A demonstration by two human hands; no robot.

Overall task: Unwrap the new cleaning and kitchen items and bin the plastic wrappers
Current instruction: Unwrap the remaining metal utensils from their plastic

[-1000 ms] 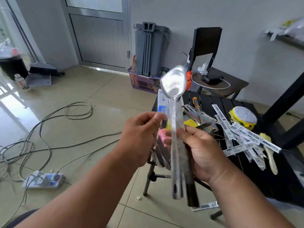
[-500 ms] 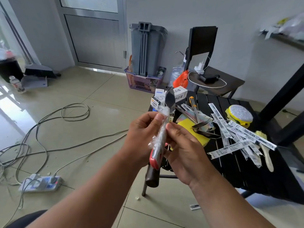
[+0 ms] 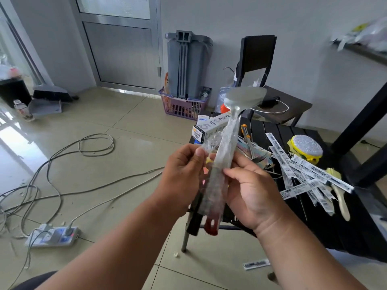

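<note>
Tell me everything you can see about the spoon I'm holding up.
The spoon is a long metal ladle-type spoon with a blurred shiny bowl on top and a red handle with a hanging hole at the bottom. Clear crinkled plastic wrap still covers it. It stands nearly upright, the left hand pinching the wrap, the right hand gripping the shaft.

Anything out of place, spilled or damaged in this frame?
One barcode label strip lies on the floor tiles below the black table, apart from the label pile on top. Cables sprawl loose across the floor. The wrapped ladle in both hands looks undamaged.
</note>
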